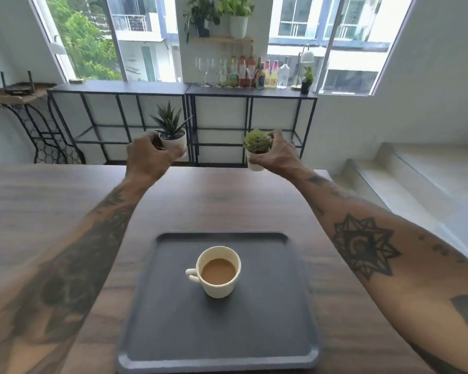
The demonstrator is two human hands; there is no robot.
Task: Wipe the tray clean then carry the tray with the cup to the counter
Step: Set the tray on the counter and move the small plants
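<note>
— What does the room show?
— A dark wood-grain table (65,211) carries a grey tray (173,333) near its front edge, and a white cup (218,271) of milky coffee stands at the tray's middle. Behind, black metal shelving (119,114) runs under wide windows (97,36), with bottles (254,71) and glasses on top.
— And the hands?
— The left hand (149,157) grips a spiky potted plant (170,130); the right hand (278,155) clasps a small succulent pot (257,149), both at the table's far edge
</note>
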